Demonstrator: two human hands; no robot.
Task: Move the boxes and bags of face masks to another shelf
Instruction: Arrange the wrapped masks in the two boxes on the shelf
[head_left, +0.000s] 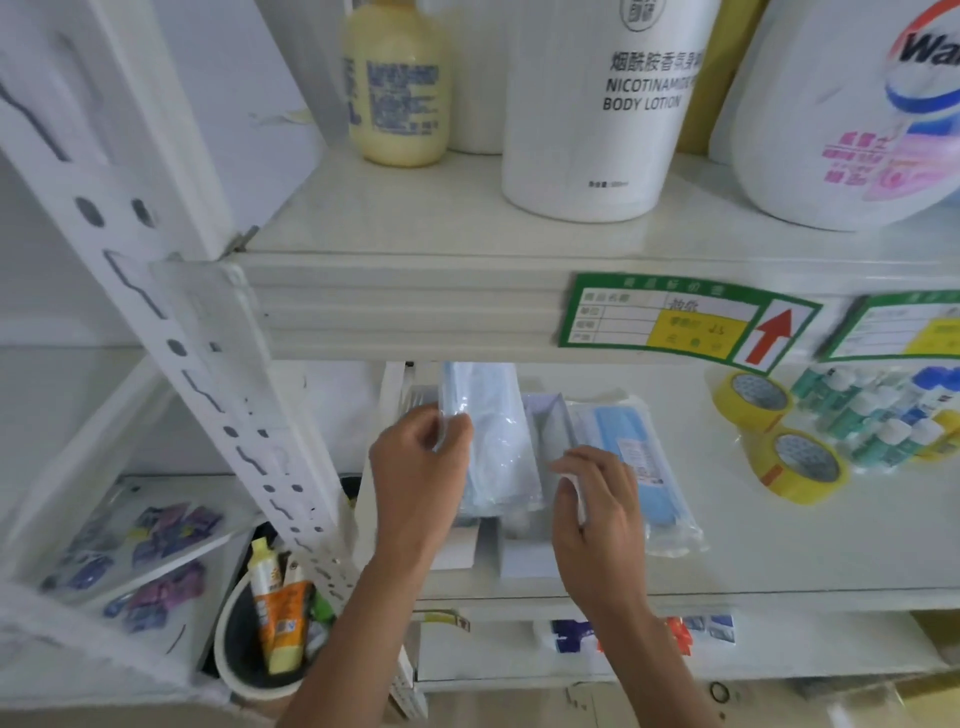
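Note:
A clear bag of pale blue face masks (493, 441) is tilted up on the middle shelf (779, 551), and my left hand (415, 467) grips its left edge. My right hand (597, 509) pinches the edge of a thin white pack (575, 491). A second bag of blue masks (639, 457) lies flat just right of that hand. White boxes (524, 551) lie under and between the bags, near the shelf's front edge; one open box (550, 426) sits behind.
Two yellow tape rolls (800, 462) and several small bottles (883, 415) stand at the right of the same shelf. The upper shelf (415, 223) carries lotion and detergent bottles. A white upright post (208, 364) stands left, with a bin of tubes (275, 623) below.

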